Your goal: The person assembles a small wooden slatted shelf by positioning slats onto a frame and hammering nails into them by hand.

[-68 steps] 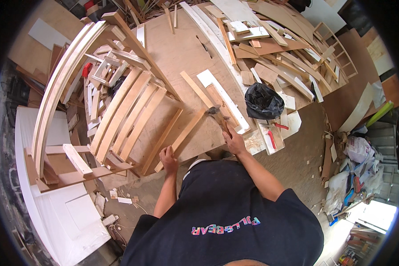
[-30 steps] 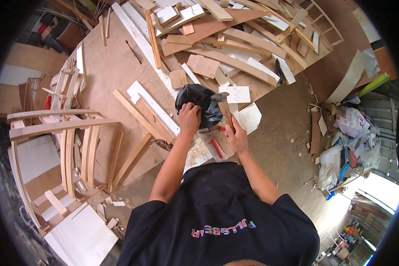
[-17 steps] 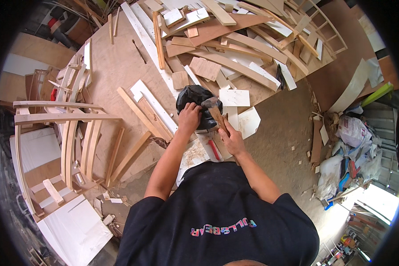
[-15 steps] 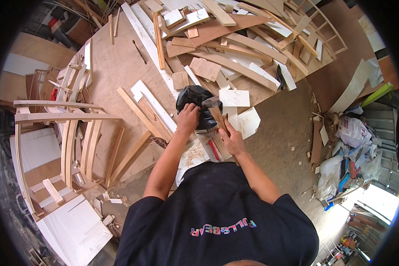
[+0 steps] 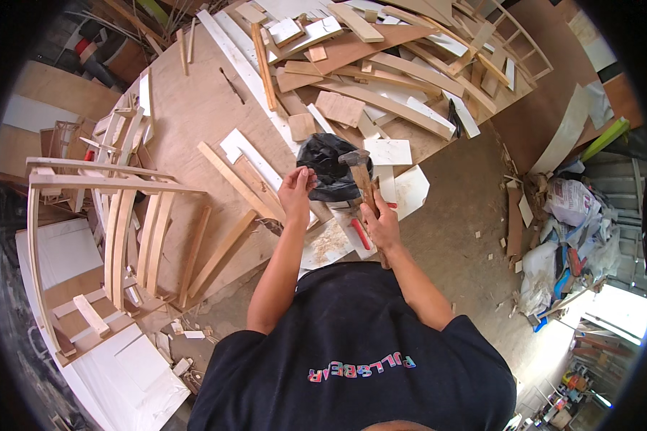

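Black bag (image 5: pixel 329 159) partly hidden behind hammer (image 5: pixel 365 183) and left fingers (image 5: pixel 305 174).

We look down into a workshop; a broad plywood worktop (image 5: pixel 183 129) spans the upper left and middle; bare, dusty brown floor (image 5: pixel 460 251) runs along its right; we see a ribbed metal wall (image 5: pixel 638 241) at far right, with bright white light (image 5: pixel 618 310) glaring below, lower right.

Hammer (image 5: pixel 364 179) in right hand (image 5: pixel 383 227) — left hand (image 5: pixel 296 192) near black bag (image 5: pixel 326 156).
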Demonstrator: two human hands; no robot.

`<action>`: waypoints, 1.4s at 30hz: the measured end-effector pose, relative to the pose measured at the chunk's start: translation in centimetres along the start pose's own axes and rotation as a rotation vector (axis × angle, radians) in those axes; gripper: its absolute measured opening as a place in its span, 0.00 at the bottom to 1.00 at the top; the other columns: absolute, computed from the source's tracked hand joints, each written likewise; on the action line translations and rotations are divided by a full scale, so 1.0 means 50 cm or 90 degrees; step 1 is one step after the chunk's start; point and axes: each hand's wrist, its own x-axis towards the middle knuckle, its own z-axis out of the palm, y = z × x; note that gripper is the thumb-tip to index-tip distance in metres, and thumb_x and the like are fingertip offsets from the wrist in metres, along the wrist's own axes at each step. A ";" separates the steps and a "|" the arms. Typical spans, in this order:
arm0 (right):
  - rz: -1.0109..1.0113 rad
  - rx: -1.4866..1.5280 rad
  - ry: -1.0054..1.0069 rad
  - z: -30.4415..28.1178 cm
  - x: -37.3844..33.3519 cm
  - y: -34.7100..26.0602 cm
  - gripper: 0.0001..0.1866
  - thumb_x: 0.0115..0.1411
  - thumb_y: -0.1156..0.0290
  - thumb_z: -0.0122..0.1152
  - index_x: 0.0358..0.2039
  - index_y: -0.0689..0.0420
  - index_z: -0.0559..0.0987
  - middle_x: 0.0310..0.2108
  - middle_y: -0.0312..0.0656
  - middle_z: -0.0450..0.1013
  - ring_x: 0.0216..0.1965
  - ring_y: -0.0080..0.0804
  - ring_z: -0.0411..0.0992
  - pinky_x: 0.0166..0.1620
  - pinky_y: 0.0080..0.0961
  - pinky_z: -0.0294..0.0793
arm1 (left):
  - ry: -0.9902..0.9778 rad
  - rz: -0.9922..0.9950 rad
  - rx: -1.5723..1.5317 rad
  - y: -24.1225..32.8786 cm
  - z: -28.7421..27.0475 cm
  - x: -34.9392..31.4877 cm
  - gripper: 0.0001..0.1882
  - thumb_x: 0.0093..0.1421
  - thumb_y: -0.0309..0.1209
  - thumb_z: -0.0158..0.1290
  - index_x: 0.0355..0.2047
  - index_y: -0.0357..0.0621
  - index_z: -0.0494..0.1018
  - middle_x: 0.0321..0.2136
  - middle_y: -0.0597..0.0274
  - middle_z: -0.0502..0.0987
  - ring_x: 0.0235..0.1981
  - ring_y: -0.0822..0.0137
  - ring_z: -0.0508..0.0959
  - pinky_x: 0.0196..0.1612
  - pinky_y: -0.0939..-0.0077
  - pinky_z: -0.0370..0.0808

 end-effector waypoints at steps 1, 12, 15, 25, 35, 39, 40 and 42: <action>-0.042 -0.008 0.012 0.018 0.000 0.001 0.36 0.69 0.51 0.63 0.71 0.57 0.70 0.33 0.44 0.80 0.35 0.31 0.79 0.44 0.30 0.78 | -0.001 -0.013 -0.049 0.015 -0.018 -0.020 0.11 0.70 0.26 0.61 0.48 0.34 0.77 0.41 0.52 0.84 0.39 0.64 0.85 0.43 0.72 0.84; -0.066 0.246 -0.120 0.315 -0.086 -0.122 0.20 0.62 0.69 0.74 0.49 0.60 0.75 0.30 0.35 0.79 0.16 0.16 0.70 0.16 0.17 0.66 | -0.066 -0.098 -0.154 0.138 -0.278 -0.217 0.05 0.67 0.15 0.58 0.42 0.33 0.76 0.41 0.49 0.84 0.42 0.61 0.86 0.51 0.68 0.87; -0.046 0.287 -0.161 0.382 -0.110 -0.137 0.21 0.61 0.72 0.74 0.49 0.61 0.72 0.30 0.38 0.78 0.17 0.17 0.71 0.16 0.18 0.67 | -0.091 -0.074 -0.132 0.157 -0.346 -0.232 0.05 0.68 0.15 0.57 0.42 0.33 0.76 0.42 0.49 0.84 0.43 0.60 0.86 0.52 0.67 0.87; -0.057 0.345 -0.164 0.512 -0.180 -0.144 0.27 0.60 0.74 0.75 0.54 0.62 0.68 0.34 0.40 0.78 0.18 0.19 0.71 0.16 0.18 0.69 | -0.129 0.040 0.170 0.252 -0.465 -0.268 0.10 0.67 0.15 0.58 0.48 0.31 0.75 0.45 0.49 0.84 0.45 0.62 0.86 0.53 0.65 0.86; -0.067 0.322 -0.114 0.544 -0.202 -0.147 0.27 0.62 0.76 0.74 0.55 0.61 0.67 0.37 0.41 0.80 0.19 0.18 0.71 0.17 0.17 0.69 | -0.128 0.200 0.314 0.273 -0.511 -0.260 0.12 0.67 0.20 0.60 0.51 0.36 0.79 0.41 0.56 0.87 0.41 0.67 0.87 0.46 0.72 0.81; -0.075 0.318 -0.109 0.539 -0.207 -0.150 0.27 0.61 0.76 0.74 0.55 0.61 0.67 0.37 0.42 0.80 0.19 0.18 0.71 0.17 0.17 0.68 | -0.157 0.252 0.474 0.292 -0.490 -0.265 0.14 0.64 0.21 0.64 0.51 0.37 0.80 0.39 0.57 0.88 0.40 0.70 0.86 0.46 0.75 0.80; -0.075 0.305 -0.104 0.538 -0.207 -0.149 0.27 0.61 0.76 0.74 0.55 0.61 0.67 0.36 0.41 0.80 0.19 0.18 0.71 0.17 0.17 0.68 | -0.158 0.254 0.483 0.291 -0.485 -0.262 0.15 0.63 0.21 0.65 0.50 0.38 0.81 0.39 0.57 0.88 0.40 0.71 0.86 0.45 0.74 0.80; -0.082 0.276 -0.089 0.537 -0.207 -0.143 0.24 0.61 0.73 0.74 0.51 0.60 0.69 0.34 0.40 0.80 0.19 0.18 0.71 0.17 0.18 0.68 | -0.159 0.257 0.501 0.284 -0.476 -0.253 0.15 0.61 0.21 0.67 0.49 0.40 0.82 0.37 0.57 0.88 0.38 0.71 0.86 0.43 0.74 0.81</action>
